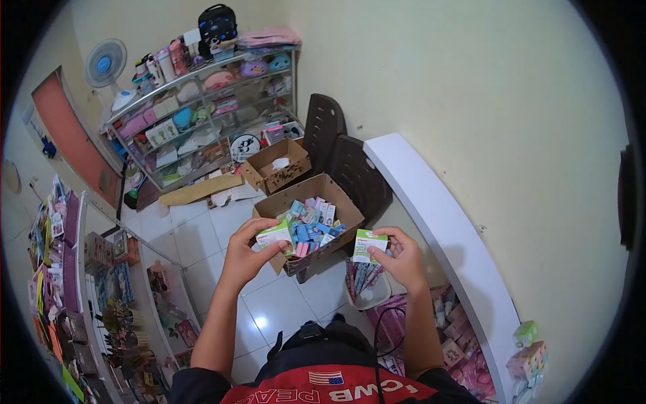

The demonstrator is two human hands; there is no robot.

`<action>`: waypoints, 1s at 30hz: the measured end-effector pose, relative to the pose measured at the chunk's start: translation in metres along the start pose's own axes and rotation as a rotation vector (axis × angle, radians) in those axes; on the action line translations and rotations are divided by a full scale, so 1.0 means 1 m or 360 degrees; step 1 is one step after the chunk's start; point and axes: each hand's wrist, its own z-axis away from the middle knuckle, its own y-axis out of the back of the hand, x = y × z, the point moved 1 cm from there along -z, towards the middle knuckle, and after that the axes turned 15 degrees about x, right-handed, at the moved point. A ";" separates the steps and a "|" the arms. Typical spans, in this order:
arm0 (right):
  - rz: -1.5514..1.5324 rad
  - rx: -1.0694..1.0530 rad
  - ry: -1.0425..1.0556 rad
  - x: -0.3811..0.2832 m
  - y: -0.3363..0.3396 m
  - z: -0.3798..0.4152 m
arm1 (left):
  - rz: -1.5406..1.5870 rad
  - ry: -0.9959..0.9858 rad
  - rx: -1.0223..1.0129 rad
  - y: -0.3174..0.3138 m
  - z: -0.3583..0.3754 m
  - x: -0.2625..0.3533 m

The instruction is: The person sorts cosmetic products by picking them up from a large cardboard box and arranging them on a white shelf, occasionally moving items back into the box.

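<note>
My left hand grips a small green-and-white box between thumb and fingers, held up over the left side of an open cardboard carton. In my right hand is a second green-and-white box, pinched by the thumb in front and fingers behind, to the right of the carton. The cardboard carton lies between and beyond both hands, filled with many small blue, pink, teal and white boxes. Print on the held boxes is too small to read.
Another open cardboard box stands behind the carton, beside dark plastic chairs. A white ledge runs along the right wall. Below my right hand is a tub of patterned items. Shelves line the left; a glass cabinet stands behind.
</note>
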 end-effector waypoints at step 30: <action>0.0147 -0.0081 -0.0659 0.232 -0.094 -0.182 | -0.0488 0.0360 -0.0236 -0.059 -0.161 -0.232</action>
